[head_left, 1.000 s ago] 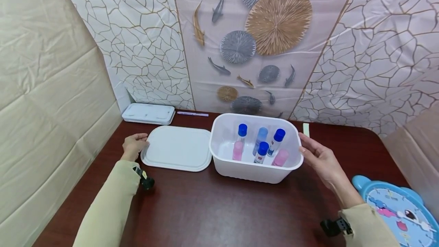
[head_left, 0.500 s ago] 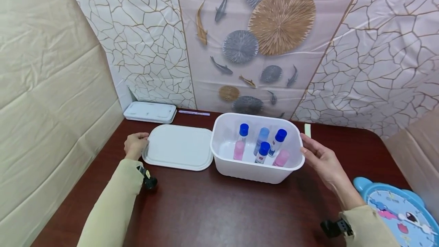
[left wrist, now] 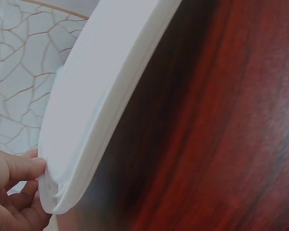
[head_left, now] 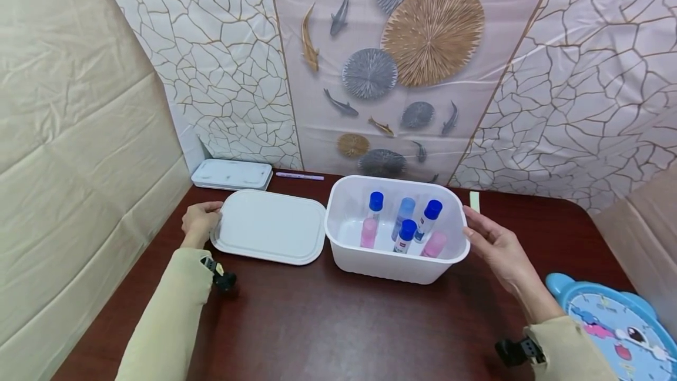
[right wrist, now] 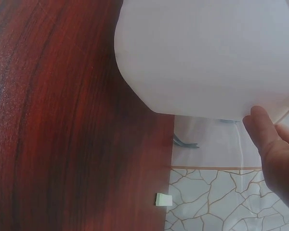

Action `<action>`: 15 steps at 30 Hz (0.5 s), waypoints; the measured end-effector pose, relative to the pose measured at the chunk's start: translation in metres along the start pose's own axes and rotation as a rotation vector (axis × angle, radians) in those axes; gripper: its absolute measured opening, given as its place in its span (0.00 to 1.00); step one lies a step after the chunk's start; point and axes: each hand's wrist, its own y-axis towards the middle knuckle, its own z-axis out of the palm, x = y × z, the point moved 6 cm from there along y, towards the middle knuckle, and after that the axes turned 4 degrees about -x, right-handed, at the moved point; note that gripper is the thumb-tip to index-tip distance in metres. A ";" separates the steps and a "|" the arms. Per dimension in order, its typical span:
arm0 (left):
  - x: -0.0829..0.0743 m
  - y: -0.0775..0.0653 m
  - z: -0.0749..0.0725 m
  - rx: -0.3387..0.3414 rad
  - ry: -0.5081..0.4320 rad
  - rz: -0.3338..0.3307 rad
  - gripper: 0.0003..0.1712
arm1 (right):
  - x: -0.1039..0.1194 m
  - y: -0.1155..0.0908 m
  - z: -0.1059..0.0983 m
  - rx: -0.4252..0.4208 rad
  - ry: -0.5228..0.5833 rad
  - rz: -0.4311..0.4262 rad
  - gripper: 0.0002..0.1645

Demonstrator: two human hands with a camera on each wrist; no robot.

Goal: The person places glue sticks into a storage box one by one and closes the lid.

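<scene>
A white plastic lid lies left of a white plastic bin in the head view. My left hand pinches the lid's left edge; the left wrist view shows the thumb on top and curled fingers beneath. Inside the bin stand several glue sticks, some with blue caps and some pink, a few leaning. My right hand rests its fingertips against the bin's right end, the fingers loosely extended. In the right wrist view a fingertip touches the bin wall just below the rim.
A white pencil-case-like box and a purple pen lie along the back edge. A pale strip lies behind the right hand. A blue cartoon clock sits at right. Fabric-covered walls enclose the brown table.
My left hand has shifted slightly left, drawing the lid with it. The right hand and the bin stay about where they were.
</scene>
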 end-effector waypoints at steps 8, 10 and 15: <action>-0.009 0.003 -0.020 -0.033 -0.023 0.035 0.16 | -0.001 -0.002 -0.001 -0.024 0.067 -0.002 0.37; -0.013 0.003 -0.026 -0.016 -0.062 0.050 0.17 | 0.000 -0.003 -0.005 -0.086 0.190 -0.026 0.35; -0.030 -0.001 -0.047 0.005 -0.235 0.133 0.19 | 0.014 -0.005 -0.020 -0.383 0.571 -0.166 0.24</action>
